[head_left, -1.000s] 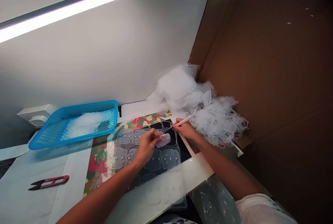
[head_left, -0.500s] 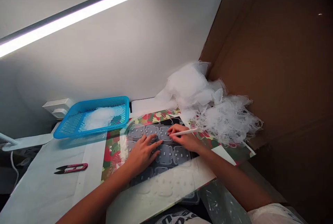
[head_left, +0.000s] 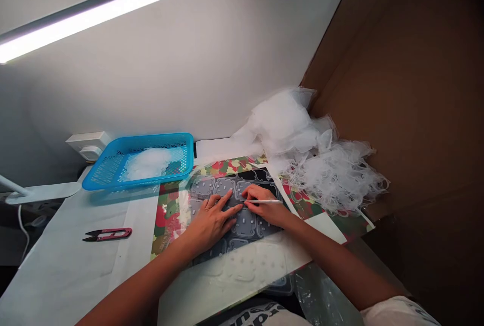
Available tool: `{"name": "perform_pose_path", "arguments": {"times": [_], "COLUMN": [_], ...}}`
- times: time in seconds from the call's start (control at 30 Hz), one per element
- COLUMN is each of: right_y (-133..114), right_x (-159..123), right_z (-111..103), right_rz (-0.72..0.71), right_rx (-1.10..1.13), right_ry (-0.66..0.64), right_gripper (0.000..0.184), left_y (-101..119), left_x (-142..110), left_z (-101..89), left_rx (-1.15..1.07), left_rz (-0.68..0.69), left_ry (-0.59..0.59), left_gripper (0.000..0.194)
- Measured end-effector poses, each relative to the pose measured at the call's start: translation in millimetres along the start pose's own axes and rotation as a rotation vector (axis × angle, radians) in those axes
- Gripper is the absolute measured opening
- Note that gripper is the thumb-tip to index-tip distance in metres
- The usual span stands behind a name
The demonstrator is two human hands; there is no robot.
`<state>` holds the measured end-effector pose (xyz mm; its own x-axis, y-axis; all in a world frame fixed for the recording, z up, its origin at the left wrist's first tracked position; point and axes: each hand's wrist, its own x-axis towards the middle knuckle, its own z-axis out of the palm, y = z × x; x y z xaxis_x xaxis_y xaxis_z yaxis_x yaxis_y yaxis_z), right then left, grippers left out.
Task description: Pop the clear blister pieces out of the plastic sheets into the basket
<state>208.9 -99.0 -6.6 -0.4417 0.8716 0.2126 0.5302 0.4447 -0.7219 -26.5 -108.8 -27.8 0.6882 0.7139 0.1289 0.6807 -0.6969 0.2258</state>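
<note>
A clear sheet of rounded-square outlines [head_left: 245, 224], dotted with small pale bits, lies over a dark backing. My left hand [head_left: 212, 221] rests on it with fingers spread and holds nothing. Close by on the right, my right hand [head_left: 266, 210] pinches a thin white pen-like stick [head_left: 270, 201]. The stick's tip points left at the sheet, beside my left fingertips. Whether the tip touches the sheet I cannot tell.
A blue basket [head_left: 99, 180] with white translucent pieces stands at the back left. Red-handled thread snips [head_left: 109, 234] lie on the left. White sheer pieces and stringy offcuts [head_left: 336, 177] pile up at the right, beside a brown cardboard wall [head_left: 408, 114].
The whole view has shifted slightly. My right hand has moved a little closer to my left fingertips, and the stick now lies more level. My left hand stays spread on the sheet.
</note>
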Motion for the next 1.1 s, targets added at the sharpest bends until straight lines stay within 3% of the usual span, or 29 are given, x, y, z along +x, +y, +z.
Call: {"name": "perform_pose_path", "arguments": {"times": [0.27, 0.33, 0.47, 0.53, 0.63, 0.73, 0.83, 0.93, 1.1], "right_y": [11.2, 18.8, 43.3, 52.5, 48.3, 22.3, -5.4, -11.6, 17.3], "right_x": [-4.5, -1.5, 2.3, 1.2, -3.8, -9.5, -12.6, -8.5, 14.4], "right_z": [10.3, 2.2, -30.7, -42.9, -46.9, -40.7, -35.9, -37.0, -42.1], "right_rz": [-0.110, -0.030, 0.296, 0.364, 0.340, 0.268, 0.207, 0.198, 0.303], "right_rx": [-0.169, -0.168, -0.111, -0.014, 0.177, 0.246, 0.235, 0.333, 0.549], "right_ry": [0.044, 0.154, 0.511, 0.583, 0.567, 0.508, 0.342, 0.194, 0.181], "right_gripper": [0.011, 0.015, 0.014, 0.018, 0.023, 0.021, 0.018, 0.019, 0.025], "left_y": [0.2, 0.2, 1.1, 0.8, -1.2, -3.2, -4.2, -4.7, -3.6], "left_x": [-0.2, -1.7, -5.6, -2.2, 18.6, 54.8, 87.0, 100.3, 93.7], "left_z": [-0.3, 0.8, -2.8, -9.2, -22.5, -32.0, -29.8, -17.7, -0.9], "left_rx": [0.018, 0.001, -0.021, -0.048, -0.200, -0.526, -0.752, -0.777, -0.654], "left_rz": [0.001, -0.009, -0.022, -0.024, -0.077, -0.272, -0.390, -0.379, -0.342], "left_ry": [-0.012, 0.000, -0.020, -0.041, -0.039, -0.060, -0.154, -0.158, -0.027], "left_gripper": [0.043, 0.043, 0.044, 0.044, 0.044, 0.067, 0.082, 0.065, 0.031]}}
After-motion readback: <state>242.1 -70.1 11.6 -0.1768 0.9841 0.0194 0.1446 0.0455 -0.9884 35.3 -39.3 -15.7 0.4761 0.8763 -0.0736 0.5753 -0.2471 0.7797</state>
